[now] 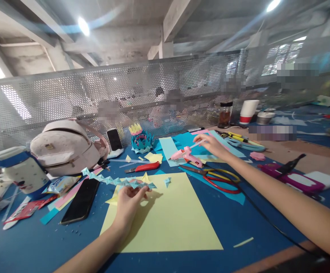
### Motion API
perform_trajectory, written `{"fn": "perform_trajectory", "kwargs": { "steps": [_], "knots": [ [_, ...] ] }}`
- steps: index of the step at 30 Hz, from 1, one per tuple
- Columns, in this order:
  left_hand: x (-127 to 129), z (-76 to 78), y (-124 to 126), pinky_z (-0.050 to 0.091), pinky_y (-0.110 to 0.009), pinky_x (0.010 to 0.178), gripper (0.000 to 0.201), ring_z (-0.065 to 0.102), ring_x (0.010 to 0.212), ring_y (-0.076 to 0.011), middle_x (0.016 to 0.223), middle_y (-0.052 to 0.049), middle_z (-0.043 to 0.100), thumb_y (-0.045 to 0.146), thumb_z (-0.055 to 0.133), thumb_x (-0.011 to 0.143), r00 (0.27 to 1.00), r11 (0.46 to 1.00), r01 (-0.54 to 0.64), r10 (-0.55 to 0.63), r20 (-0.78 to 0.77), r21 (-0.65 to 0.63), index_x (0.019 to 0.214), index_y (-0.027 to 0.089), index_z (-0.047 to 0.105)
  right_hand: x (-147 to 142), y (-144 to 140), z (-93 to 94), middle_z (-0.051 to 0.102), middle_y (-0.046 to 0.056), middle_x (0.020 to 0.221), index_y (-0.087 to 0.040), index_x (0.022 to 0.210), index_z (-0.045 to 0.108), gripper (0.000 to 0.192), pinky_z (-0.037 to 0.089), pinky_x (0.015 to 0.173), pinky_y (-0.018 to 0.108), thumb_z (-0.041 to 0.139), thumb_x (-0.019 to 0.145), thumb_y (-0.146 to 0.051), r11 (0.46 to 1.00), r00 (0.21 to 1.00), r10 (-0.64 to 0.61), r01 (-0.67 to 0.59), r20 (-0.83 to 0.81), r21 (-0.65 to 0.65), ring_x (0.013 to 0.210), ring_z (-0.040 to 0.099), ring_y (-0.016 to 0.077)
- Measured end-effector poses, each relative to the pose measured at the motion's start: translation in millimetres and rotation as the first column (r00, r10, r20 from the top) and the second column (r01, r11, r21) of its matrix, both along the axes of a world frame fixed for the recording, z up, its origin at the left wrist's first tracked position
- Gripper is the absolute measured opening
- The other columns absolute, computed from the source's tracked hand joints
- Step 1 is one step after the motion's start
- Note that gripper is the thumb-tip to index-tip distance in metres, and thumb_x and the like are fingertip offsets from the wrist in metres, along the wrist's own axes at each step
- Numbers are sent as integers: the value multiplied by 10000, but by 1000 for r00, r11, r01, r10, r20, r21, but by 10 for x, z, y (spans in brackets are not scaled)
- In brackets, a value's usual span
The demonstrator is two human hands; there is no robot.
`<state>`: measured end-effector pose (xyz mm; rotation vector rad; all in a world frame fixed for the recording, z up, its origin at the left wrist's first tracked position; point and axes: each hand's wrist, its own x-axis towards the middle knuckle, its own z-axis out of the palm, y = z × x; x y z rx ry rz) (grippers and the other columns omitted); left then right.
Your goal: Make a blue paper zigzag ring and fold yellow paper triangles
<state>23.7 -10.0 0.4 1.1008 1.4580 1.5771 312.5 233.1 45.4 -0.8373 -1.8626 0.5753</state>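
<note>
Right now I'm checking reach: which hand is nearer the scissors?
Right. The right hand is at the glue gun, just above the scissors; the left hand holds a paper chain well to their left.

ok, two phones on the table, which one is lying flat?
The black phone beside the left hand, flat on the blue table with its screen up. The other phone stands propped upright by the pale backpack.

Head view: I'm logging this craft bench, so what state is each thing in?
Left hand: pinching the folded blue paper chain.
Right hand: on the pink glue gun, glue stick inserted.
Scissors: lying open.
Phone: screen dark, flat.
Yellow sheet: flat, unfolded.
Backpack: zipped.
</note>
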Motion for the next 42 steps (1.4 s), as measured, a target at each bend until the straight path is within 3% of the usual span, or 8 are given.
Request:
{"fn": "perform_trajectory", "kwargs": {
  "steps": [4, 7, 10, 20, 24, 26, 28, 42],
  "knots": [
    [-8, 16, -8, 496, -244, 599, 252, 656, 623, -164, 766, -45, 719, 395, 787, 693, 998, 999, -39, 41, -57, 31, 696, 159, 696, -45, -85, -42, 685, 39, 735, -190, 756, 692, 147, 489, 617, 281, 690, 641, -281, 971, 952, 197, -156, 235, -182, 673, 623, 190],
    [-6, 45, -38, 498, -250, 607, 276, 672, 646, -189, 681, -49, 716, 416, 791, 708, 997, 997, -63, 60, -58, -52, 722, 152, 710, -77, -177, -77, 635, 16, 605, -171, 794, 703, 195, 465, 541, 269, 712, 688, -335, 942, 908, 278, -194, 314, -275, 550, 584, 169],
    [-5, 61, -61, 521, -272, 659, 351, 675, 659, -196, 730, -92, 751, 467, 803, 694, 999, 995, -52, 51, -15, -87, 740, 127, 734, -129, -260, -116, 592, 0, 537, -159, 782, 694, 265, 432, 500, 254, 724, 721, -414, 922, 881, 321, -207, 347, -328, 489, 540, 150],
    [-42, -8, -43, 541, -277, 702, 438, 711, 757, -221, 886, -143, 789, 545, 797, 706, 999, 991, -32, 34, 9, -127, 764, 114, 744, -350, -481, -41, 666, 40, 747, -144, 848, 680, 464, 367, 471, 235, 591, 822, -598, 899, 888, 386, -301, 250, -319, 512, 472, 110],
    [-41, -14, -20, 543, -285, 738, 475, 709, 759, -215, 910, -144, 790, 568, 806, 688, 1000, 992, 1, 2, 17, -129, 808, 111, 761, -448, -724, 5, 696, 52, 769, -137, 831, 695, 480, 384, 464, 214, 583, 812, -603, 795, 781, 572, -455, 249, -401, 521, 505, 103],
    [-36, -4, -12, 537, -283, 716, 453, 702, 738, -216, 867, -140, 791, 568, 816, 665, 1000, 991, -20, 19, -8, -131, 721, 123, 750, -500, -857, 5, 694, 51, 763, -127, 830, 691, 456, 363, 444, 202, 590, 833, -572, 705, 702, 677, -529, 224, -472, 480, 476, 80],
    [-32, 10, -9, 534, -280, 702, 422, 696, 722, -216, 830, -138, 789, 548, 817, 659, 999, 991, -39, 34, -40, -127, 615, 139, 719, -541, -953, -7, 701, 48, 777, -126, 857, 691, 442, 356, 447, 197, 594, 841, -557, 662, 665, 719, -568, 201, -490, 467, 457, 67],
    [-27, -3, -12, 526, -284, 712, 357, 682, 703, -212, 798, -115, 786, 493, 810, 638, 998, 995, -61, 61, -7, -85, 544, 165, 705, -557, -856, -144, 656, 34, 679, -105, 762, 670, 510, 335, 453, 190, 582, 877, -593, 644, 656, 738, -615, 158, -454, 459, 441, 63]
  ]
}}
